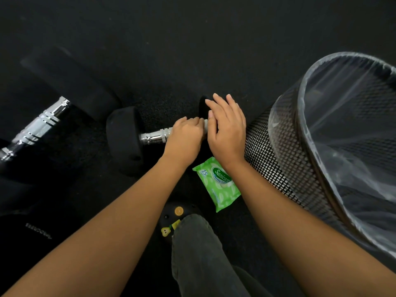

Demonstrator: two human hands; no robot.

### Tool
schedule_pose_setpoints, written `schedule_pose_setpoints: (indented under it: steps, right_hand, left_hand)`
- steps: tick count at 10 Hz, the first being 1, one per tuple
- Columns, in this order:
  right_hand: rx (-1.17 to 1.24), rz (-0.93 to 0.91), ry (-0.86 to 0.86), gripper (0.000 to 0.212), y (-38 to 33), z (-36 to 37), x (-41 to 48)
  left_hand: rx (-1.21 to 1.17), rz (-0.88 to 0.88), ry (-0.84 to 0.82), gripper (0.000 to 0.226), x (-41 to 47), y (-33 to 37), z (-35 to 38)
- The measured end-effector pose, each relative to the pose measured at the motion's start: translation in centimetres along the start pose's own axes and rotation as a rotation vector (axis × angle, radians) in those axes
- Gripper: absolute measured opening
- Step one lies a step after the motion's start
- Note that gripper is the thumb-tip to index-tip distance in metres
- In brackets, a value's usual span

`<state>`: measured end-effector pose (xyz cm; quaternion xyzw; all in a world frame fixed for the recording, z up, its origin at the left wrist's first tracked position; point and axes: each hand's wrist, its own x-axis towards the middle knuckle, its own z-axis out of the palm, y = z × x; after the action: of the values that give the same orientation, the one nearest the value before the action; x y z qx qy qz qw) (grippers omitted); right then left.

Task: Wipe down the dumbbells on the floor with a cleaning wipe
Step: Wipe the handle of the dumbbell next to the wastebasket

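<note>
**Inspector:** Status of the wipe-down?

**Onlooker:** Underway on the small dumbbell, which lies on the floor at centre. The left hand is closed round its chrome handle with a white cleaning wipe showing at the knuckles; that grip is holding wipe and handle together. The right hand rests with fingers spread over the dumbbell's far head, at 3 o'clock from the left hand. Its grip is wide, steadying rather than clasping, as I judge it.

**Inspector:** What remains?

**Onlooker:** By my reading, most of it. The bare handle section and the rubber head at 9 o'clock show no wipe on them. A larger dumbbell lies further out at 9 o'clock, well apart from both hands, untouched at this moment. Whether any surface is already clean, I cannot tell.

**Inspector:** Containers?

**Onlooker:** Two. A green wipe packet lies flat on the floor at 6 o'clock from the hands, just beside the right wrist; whether its flap is open I cannot tell. A mesh waste bin stands at 3 o'clock, lined with a clear bag. No discarded wipe is visible in the part shown.
</note>
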<state>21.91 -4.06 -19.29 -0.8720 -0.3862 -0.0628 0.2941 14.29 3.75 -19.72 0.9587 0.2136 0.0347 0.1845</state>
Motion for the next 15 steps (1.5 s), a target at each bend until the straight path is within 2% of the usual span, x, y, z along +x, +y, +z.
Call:
schedule_pose_setpoints:
  steps: [1,4,6,8,9,10,13,15]
  right_hand:
    - [-0.001,-0.007,0.003,0.033,0.1,0.0,0.0]
    - [-0.006,-0.021,-0.010,0.033,0.2,-0.1,0.1]
    - [-0.012,-0.028,0.003,0.033,0.2,-0.1,0.0]
    - [-0.015,-0.029,0.024,0.032,0.2,0.1,-0.1]
    - [-0.012,-0.029,0.041,0.031,0.2,0.2,0.0]
    - [-0.018,-0.027,0.046,0.031,0.1,0.2,-0.1]
    - [-0.020,-0.026,0.060,0.031,0.1,0.2,-0.1]
    - [-0.032,-0.033,0.069,0.030,0.1,0.4,-0.2]
  left_hand:
    - [-0.030,0.011,0.008,0.031,0.2,-0.6,-0.1]
    - [0.344,0.039,-0.051,0.056,-2.2,-3.1,-1.0]
    - [0.443,-0.059,-0.257,0.048,-2.4,-2.7,-2.4]
    - [0.632,-0.110,-0.358,0.044,-3.4,-2.7,-4.0]
    - [0.743,-0.111,-0.395,0.029,-3.7,-3.0,-4.7]
    - [0.846,-0.124,-0.446,0.031,-4.0,-2.7,-5.5]
    - [0.997,-0.021,-0.531,0.031,-4.2,-2.1,-5.3]
    - [1.010,0.066,-0.520,0.028,-5.0,-1.5,-6.1]
